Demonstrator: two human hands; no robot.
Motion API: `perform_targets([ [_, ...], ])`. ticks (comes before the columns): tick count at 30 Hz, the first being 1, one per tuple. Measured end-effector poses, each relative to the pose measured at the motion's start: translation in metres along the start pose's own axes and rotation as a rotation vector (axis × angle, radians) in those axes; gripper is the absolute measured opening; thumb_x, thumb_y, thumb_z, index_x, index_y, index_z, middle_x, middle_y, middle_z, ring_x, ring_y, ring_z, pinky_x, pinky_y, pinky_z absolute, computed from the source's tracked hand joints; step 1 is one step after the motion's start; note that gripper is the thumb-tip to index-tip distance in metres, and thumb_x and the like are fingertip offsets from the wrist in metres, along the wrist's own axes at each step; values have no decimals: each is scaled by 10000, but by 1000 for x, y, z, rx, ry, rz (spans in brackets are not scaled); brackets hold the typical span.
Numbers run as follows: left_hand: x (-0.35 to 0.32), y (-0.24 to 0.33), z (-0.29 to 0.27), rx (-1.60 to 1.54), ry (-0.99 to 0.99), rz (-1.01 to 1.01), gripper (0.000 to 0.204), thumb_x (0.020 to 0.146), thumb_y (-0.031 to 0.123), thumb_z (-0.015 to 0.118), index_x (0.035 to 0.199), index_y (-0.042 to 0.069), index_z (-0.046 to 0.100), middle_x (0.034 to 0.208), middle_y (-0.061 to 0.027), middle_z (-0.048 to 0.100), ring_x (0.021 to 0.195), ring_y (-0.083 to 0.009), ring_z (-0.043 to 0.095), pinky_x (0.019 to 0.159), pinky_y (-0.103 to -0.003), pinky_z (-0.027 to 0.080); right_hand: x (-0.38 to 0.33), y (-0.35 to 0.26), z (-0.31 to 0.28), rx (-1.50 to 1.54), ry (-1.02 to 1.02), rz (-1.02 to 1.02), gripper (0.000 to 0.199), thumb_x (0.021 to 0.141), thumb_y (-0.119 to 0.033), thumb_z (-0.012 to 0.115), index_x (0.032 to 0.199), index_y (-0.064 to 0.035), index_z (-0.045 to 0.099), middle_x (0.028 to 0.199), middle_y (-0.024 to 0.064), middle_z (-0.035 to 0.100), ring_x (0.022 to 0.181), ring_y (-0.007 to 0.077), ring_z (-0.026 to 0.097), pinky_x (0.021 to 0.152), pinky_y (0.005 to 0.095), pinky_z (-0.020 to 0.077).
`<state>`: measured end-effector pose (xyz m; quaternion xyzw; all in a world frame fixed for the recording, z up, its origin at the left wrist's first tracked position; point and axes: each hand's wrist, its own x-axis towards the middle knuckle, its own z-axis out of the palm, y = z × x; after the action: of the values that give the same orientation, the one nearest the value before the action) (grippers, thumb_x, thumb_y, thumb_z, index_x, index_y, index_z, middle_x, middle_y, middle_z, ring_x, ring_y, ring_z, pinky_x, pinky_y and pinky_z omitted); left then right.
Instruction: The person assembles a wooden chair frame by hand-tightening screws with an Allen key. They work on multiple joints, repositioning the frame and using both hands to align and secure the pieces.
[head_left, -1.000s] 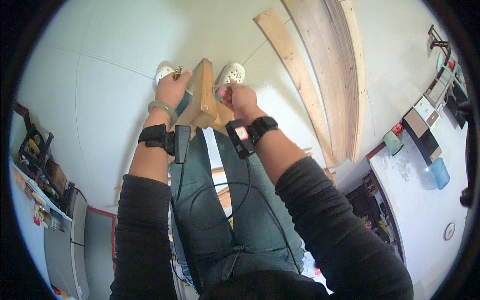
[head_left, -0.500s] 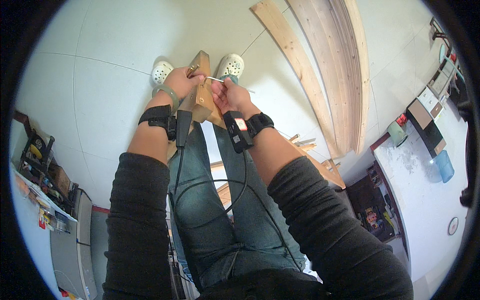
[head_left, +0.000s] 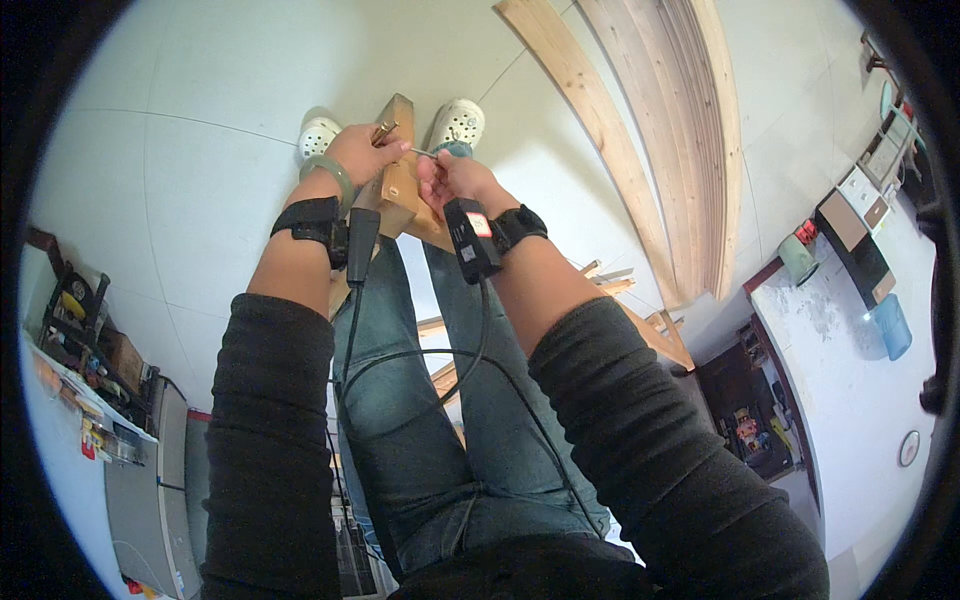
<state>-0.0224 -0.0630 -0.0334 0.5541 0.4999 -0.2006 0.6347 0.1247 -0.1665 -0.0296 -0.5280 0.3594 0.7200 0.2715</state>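
Observation:
A squared wooden beam point(head_left: 399, 192) stands out in front of my knees, with a small round hole in its near part. My left hand point(head_left: 362, 152) rests over its left side, fingers closed around a few brass-coloured bolts point(head_left: 384, 131), with the fingertips at the beam's top. On the right, my right hand point(head_left: 462, 178) is closed on a thin silver hex key point(head_left: 424, 153). The key's end reaches left to the fingertips of my left hand. Whether its tip sits in a bolt is hidden by those fingers.
Long pale wooden planks point(head_left: 600, 130) lie on the tiled floor to the right. More wooden pieces point(head_left: 655, 335) are by my right leg. A black cable point(head_left: 480, 355) loops across my thighs between the wrist devices. A white table point(head_left: 840, 340) stands at the right.
The hex key has turned: its long arm stuck out right past my right hand and now only a short length shows between the hands. Both hands shifted slightly left and away.

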Motion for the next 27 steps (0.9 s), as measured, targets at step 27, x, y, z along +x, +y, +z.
perform_targets([
  [27,12,11,-12,367,-129,231,367,810,334,596,861,-29,570,837,-188,564,794,-316,555,722,-380,434,35,-7,-73,-388,215,-37,333,922,-256,388,734,-37,555,645,64,568,549,182,542,523,297,461],
])
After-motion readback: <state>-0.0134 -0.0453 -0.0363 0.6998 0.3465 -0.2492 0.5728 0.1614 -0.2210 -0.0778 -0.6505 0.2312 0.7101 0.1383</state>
